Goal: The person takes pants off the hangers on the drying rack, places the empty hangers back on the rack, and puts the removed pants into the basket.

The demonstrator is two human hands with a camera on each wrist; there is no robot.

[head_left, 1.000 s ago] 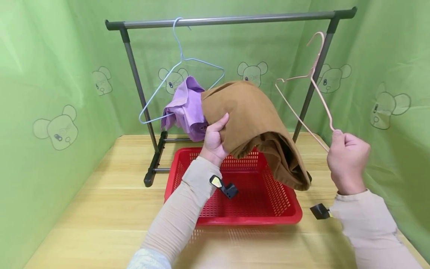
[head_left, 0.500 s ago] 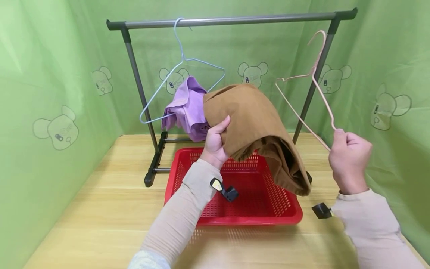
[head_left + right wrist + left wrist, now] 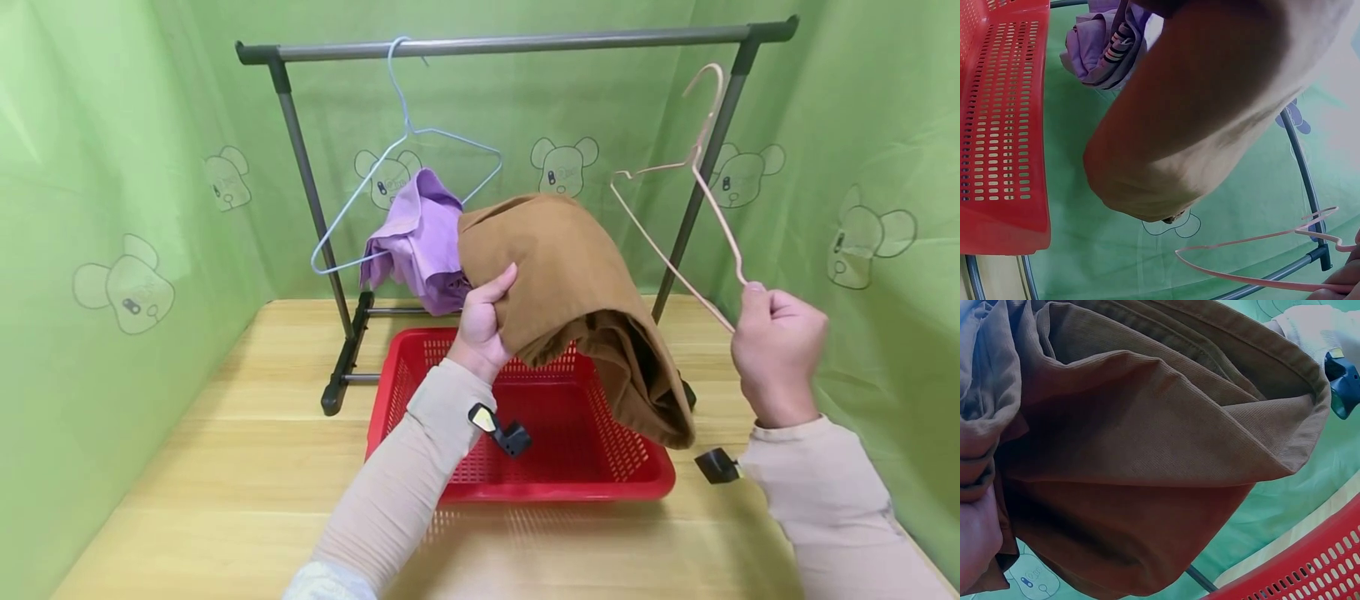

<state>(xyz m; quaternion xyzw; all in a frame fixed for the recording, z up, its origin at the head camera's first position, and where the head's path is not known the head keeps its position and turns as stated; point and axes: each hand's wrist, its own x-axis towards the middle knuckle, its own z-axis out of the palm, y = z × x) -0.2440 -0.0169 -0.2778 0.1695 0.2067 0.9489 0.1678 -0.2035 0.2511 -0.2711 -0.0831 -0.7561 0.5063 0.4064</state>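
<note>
My left hand (image 3: 483,321) grips one end of a brown garment (image 3: 562,258), thumb on top, holding it above the red basket (image 3: 555,492). The garment droops to the right; in the left wrist view its wide hemmed opening (image 3: 1141,437) shows several layers of fabric. Off to the right, my right hand (image 3: 780,354) grips the lower corner of a pink wire hanger (image 3: 699,157), which is tilted with its hook up and bears nothing. Only part of that hand (image 3: 1344,281) shows in the right wrist view. Garment and hanger are apart.
A clothes rack (image 3: 585,42) with a metal bar stands behind the basket. A blue hanger (image 3: 407,127) hangs from it, with a purple garment (image 3: 416,233) folded over its lower bar. Green curtain walls enclose the wooden table (image 3: 225,467).
My left hand has sunk slightly and shifted a little right with the brown garment, whose drooping end hangs lower. The pink hanger has risen very slightly in my right hand.
</note>
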